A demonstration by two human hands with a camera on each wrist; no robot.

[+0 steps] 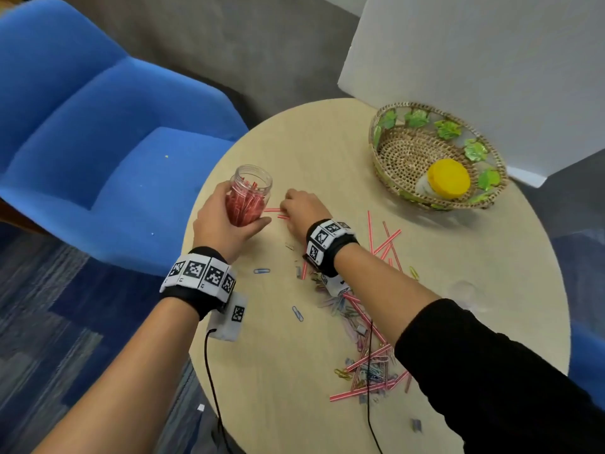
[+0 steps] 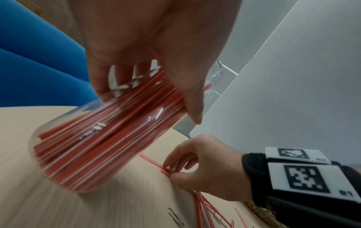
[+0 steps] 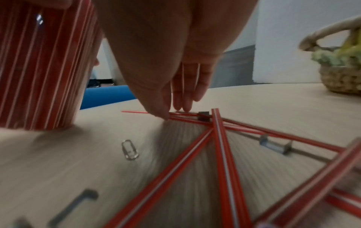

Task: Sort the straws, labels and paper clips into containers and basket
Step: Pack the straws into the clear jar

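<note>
My left hand (image 1: 244,208) grips a clear jar (image 1: 253,183) packed with red-and-white straws, tilted, its base on the round table (image 1: 294,149) at the left. In the left wrist view the left hand (image 2: 148,86) wraps round the jar (image 2: 93,146). Just right of the jar, my right hand (image 1: 284,208) pinches a few red straws (image 1: 273,210) lying on the tabletop; thumb and fingertips meet on these straws (image 2: 156,163) in the left wrist view. The right wrist view shows the right hand (image 3: 171,112) low over crossed straws (image 3: 220,146).
A woven basket (image 1: 402,152) at the back right holds a yellow-lidded container (image 1: 448,178). Loose straws (image 1: 386,240), coloured paper clips (image 1: 340,309) and small grey pieces (image 1: 415,424) lie scattered under and beside my right forearm. A blue chair (image 1: 98,126) stands left of the table.
</note>
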